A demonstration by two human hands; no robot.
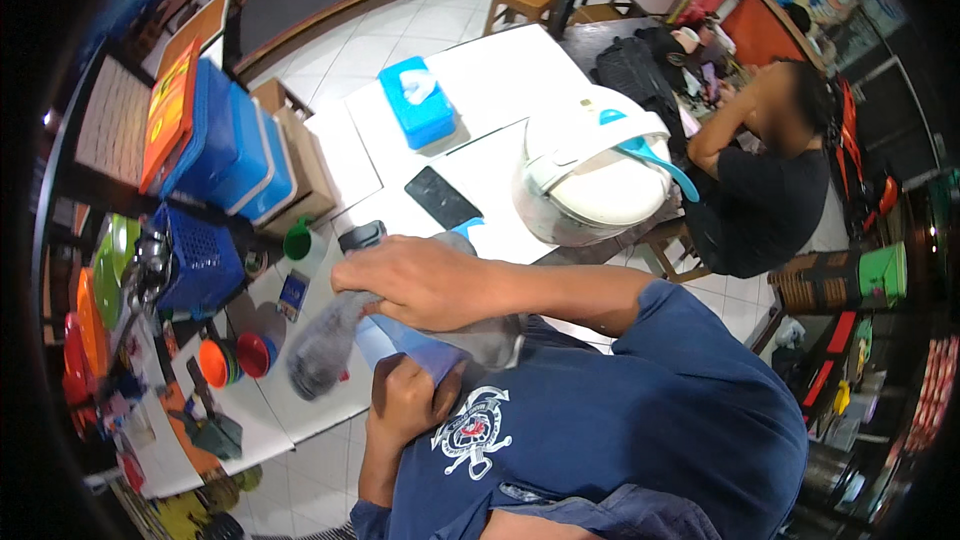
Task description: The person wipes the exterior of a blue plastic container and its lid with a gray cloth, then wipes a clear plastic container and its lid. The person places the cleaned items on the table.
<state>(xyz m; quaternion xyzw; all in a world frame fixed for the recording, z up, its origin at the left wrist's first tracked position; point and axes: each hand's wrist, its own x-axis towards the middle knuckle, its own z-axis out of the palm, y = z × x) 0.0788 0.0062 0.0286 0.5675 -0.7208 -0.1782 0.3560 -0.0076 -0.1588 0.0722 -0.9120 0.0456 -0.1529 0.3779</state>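
Observation:
My right hand (418, 282) reaches across in front of me, fingers curled round a bunched grey cloth (325, 340) that looks smeared by motion. Between my hands is a smooth light blue object (385, 340), partly covered by the cloth; its kind is hidden. My left hand (408, 395), closed like a fist, grips its lower end close to my shirt. Just beyond my right hand, a small dark device (361, 235) and a black phone (443, 198) lie on the white table (490, 80).
A large white lidded tub (590, 165) with a blue spoon on top stands at the right. Farther back is a blue tissue box (416, 105). Left are blue bins (225, 145), a blue basket (195, 258), a green cup (298, 240) and coloured bowls (235, 358). Another person (765, 175) sits at right.

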